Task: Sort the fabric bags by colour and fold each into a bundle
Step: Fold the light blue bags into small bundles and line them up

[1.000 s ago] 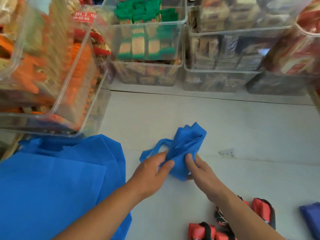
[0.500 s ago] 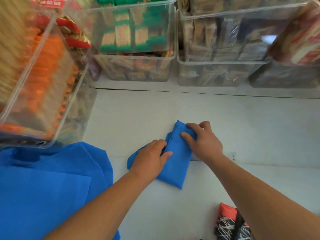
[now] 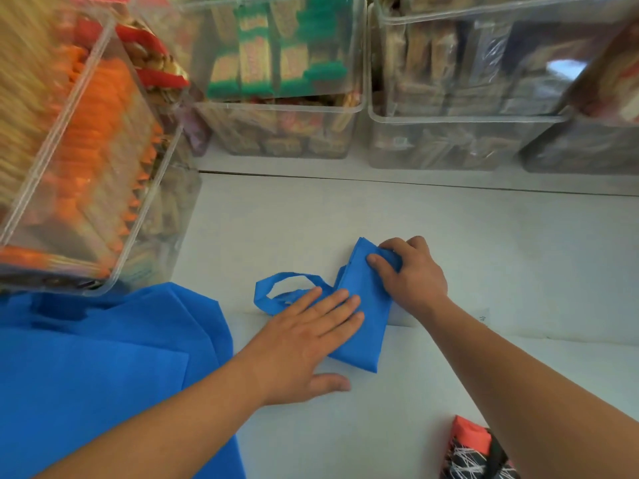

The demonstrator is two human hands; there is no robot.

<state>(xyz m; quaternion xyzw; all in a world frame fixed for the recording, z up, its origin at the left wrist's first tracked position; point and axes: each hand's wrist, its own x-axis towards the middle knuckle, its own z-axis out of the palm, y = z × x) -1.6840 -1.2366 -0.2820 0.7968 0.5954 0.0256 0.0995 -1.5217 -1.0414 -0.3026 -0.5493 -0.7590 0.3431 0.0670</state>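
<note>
A blue fabric bag [image 3: 368, 326], folded into a narrow strip, lies on the white table [image 3: 484, 254] in the middle of the head view. Its handle loop sticks out to the left. My left hand [image 3: 304, 344] lies flat with straight fingers on the strip's lower left part, thumb on the table. My right hand [image 3: 411, 274] grips the strip's far end, thumb on top and fingers curled over the edge. A stack of flat blue bags [image 3: 86, 375] lies at the lower left.
Clear plastic bins of packaged snacks line the back [image 3: 449, 108] and stand at the left [image 3: 69, 150]. A folded red and black bundle [image 3: 473, 451] sits at the bottom right edge, under my right forearm.
The left hand has opened from a curled hold to a flat press on the bag. The handle loop now shows at the left. The right hand stays on the far end.
</note>
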